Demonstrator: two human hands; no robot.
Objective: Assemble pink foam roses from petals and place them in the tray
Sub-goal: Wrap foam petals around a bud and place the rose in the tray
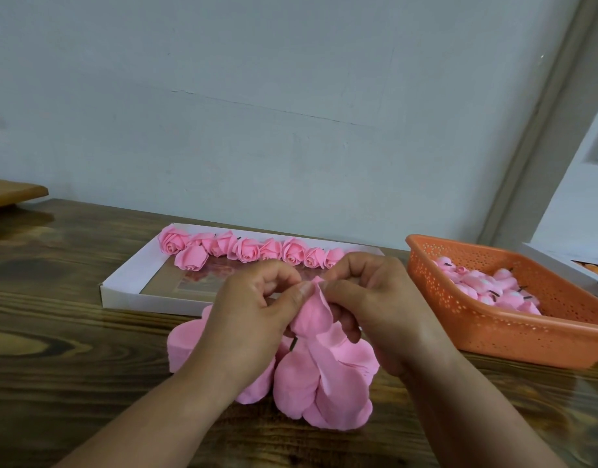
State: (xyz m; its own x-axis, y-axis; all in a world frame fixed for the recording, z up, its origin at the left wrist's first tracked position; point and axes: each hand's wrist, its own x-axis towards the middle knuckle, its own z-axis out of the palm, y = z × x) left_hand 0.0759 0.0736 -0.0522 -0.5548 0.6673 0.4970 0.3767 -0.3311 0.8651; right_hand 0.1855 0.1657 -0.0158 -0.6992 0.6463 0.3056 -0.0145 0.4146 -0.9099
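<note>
A pink foam rose in the making (313, 315) is held up between both hands over the table. My left hand (253, 312) pinches its petal edge with thumb and fingers. My right hand (372, 305) grips it from the other side, fingers curled round the petals. A short dark stem (293, 342) pokes out below my left hand. Stacks of loose pink petals (328, 390) lie on the table under the hands. Behind them is a white tray (128, 275) with a row of several finished pink roses (243, 251) along its far side.
An orange perforated basket (513, 336) at the right holds several pink rose cores with dark stems. A wooden board (10, 192) sits at the far left. The dark wooden table (71, 349) runs to a pale wall behind.
</note>
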